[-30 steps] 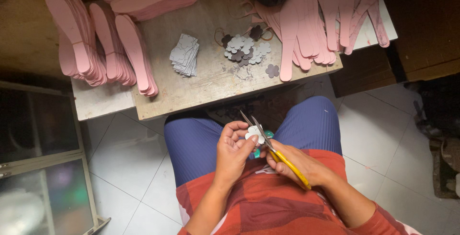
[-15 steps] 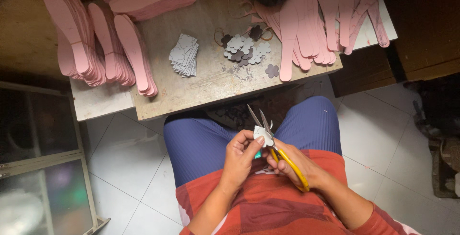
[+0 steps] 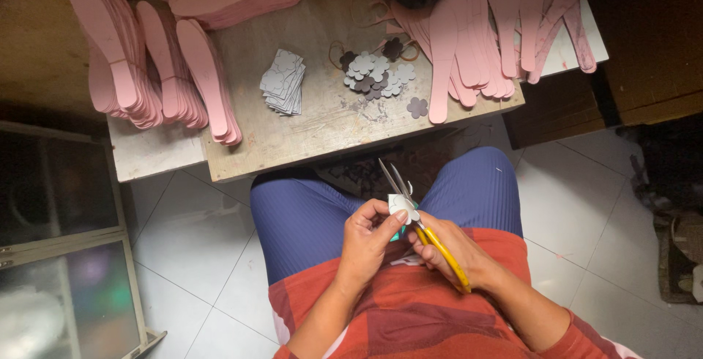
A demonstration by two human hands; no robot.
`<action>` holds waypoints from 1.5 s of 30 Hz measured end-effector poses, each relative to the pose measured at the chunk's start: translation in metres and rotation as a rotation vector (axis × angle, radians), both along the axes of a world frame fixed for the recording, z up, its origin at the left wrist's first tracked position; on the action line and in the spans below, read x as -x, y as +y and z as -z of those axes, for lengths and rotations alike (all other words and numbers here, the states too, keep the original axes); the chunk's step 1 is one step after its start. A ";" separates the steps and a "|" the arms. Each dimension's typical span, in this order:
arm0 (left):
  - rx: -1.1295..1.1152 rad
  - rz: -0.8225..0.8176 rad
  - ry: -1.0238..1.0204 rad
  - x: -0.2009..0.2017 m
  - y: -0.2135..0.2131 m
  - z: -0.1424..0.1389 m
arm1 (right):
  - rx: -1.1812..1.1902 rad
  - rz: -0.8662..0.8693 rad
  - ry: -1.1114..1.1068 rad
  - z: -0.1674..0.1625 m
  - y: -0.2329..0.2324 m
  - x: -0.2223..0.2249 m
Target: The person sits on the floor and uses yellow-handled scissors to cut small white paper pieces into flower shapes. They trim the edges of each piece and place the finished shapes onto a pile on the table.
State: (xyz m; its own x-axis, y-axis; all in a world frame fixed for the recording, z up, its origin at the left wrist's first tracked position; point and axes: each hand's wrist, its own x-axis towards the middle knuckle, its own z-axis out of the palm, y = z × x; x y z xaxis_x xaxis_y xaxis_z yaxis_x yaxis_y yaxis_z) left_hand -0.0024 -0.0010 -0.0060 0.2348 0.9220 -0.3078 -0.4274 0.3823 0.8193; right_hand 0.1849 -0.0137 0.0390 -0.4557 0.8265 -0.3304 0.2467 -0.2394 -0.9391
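A small pale grey flower-shaped cutout (image 3: 402, 206) sits above the person's lap, between both hands and just below the table edge. The left hand (image 3: 367, 240) pinches it, thumb and fingertips closed on its lower edge. The right hand (image 3: 448, 249) is wrapped around the yellow-handled metal scissors (image 3: 417, 220), whose blades stand slightly apart, pointing up past the cutout. Beyond the knees, the worn wooden table (image 3: 315, 132) carries a small stack of grey squares (image 3: 284, 83) and a loose heap of grey and dark flower pieces (image 3: 375, 75). Stacks of pink foam sole shapes (image 3: 154, 66) lie at the left, and long pink foam strips (image 3: 483, 29) fan out at the right.
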 end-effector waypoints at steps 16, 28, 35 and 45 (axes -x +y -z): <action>0.025 -0.137 -0.061 -0.007 0.001 -0.003 | -0.131 -0.086 -0.002 -0.005 0.001 0.002; 0.025 -0.132 -0.058 -0.001 0.001 -0.004 | -0.083 -0.072 0.007 -0.010 0.002 0.000; 0.002 -0.138 -0.038 0.002 0.003 -0.001 | -0.010 -0.058 0.022 -0.008 0.001 -0.001; -0.025 -0.252 -0.096 -0.009 0.006 -0.014 | 0.019 0.027 -0.050 -0.005 0.004 0.011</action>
State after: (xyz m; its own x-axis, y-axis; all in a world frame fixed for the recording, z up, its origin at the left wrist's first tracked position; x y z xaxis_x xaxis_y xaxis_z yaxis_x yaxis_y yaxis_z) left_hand 0.0069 0.0054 0.0081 0.0238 0.9622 -0.2711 -0.5827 0.2337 0.7784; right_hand 0.1737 -0.0099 0.0440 -0.4159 0.8316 -0.3681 0.2867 -0.2643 -0.9209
